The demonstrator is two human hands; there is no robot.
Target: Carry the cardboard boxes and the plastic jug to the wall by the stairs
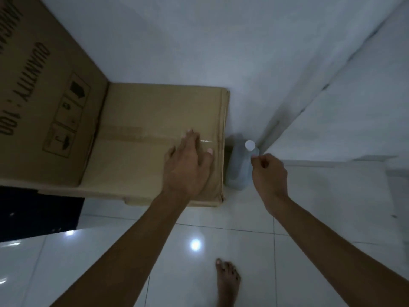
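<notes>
A low, taped cardboard box (141, 120) stands on the floor against the white wall. A taller cardboard box (46, 89) with printed handling symbols stands at its left, touching it. In the corner right of the low box stands a clear plastic jug (240, 167) with a white cap, upright on the tiles. My left hand (188, 165) lies flat on the low box's top near its right edge, fingers spread. My right hand (269, 173) hovers beside the jug's neck with its fingers curled; whether they touch the jug I cannot tell.
The white wall (199, 41) runs behind the boxes and meets a slanted white surface (358, 96) at the right. Glossy white floor tiles (199, 251) lie in front. A dark object (37, 216) sits under the tall box at left. My bare foot (228, 282) is below.
</notes>
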